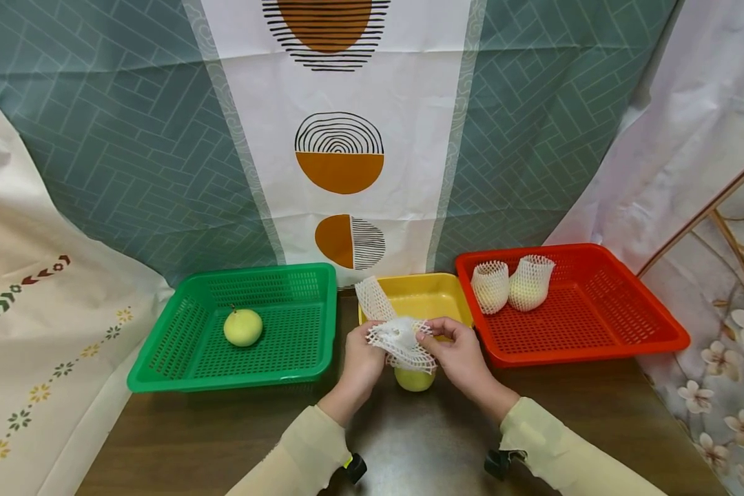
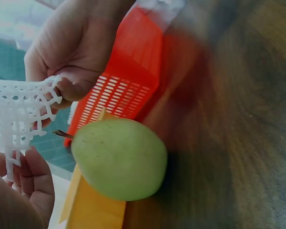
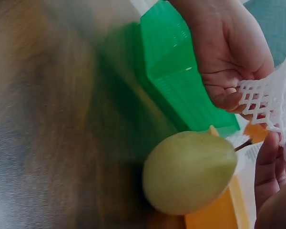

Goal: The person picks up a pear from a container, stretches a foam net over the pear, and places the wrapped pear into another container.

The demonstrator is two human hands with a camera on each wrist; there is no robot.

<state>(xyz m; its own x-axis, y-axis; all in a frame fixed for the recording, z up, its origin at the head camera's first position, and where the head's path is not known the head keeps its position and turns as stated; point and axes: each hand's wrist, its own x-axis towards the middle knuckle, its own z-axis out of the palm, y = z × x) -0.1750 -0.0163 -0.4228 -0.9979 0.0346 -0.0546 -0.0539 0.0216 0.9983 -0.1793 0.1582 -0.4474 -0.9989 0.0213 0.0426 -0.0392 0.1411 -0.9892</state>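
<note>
Between both hands a white foam fruit net (image 1: 403, 339) is held by its rim. My left hand (image 1: 363, 358) pinches the left side of the net; my right hand (image 1: 461, 353) pinches the right side between thumb and fingers. Below the net, a yellow-green pear (image 1: 415, 381) stands on the table with its stem up, its top hidden by the net in the head view. In the left wrist view the whole pear (image 2: 119, 160) shows just under the stretched net edge (image 2: 43, 102). The right wrist view shows the pear (image 3: 190, 172) apart from the fingers.
A yellow tray (image 1: 452, 289) lies behind the hands, with another foam net (image 1: 375, 298) over its left edge. The green basket (image 1: 180, 358) at left holds one pear (image 1: 243, 327). Two netted pears (image 1: 530, 284) sit in the red basket (image 1: 595, 344) at right.
</note>
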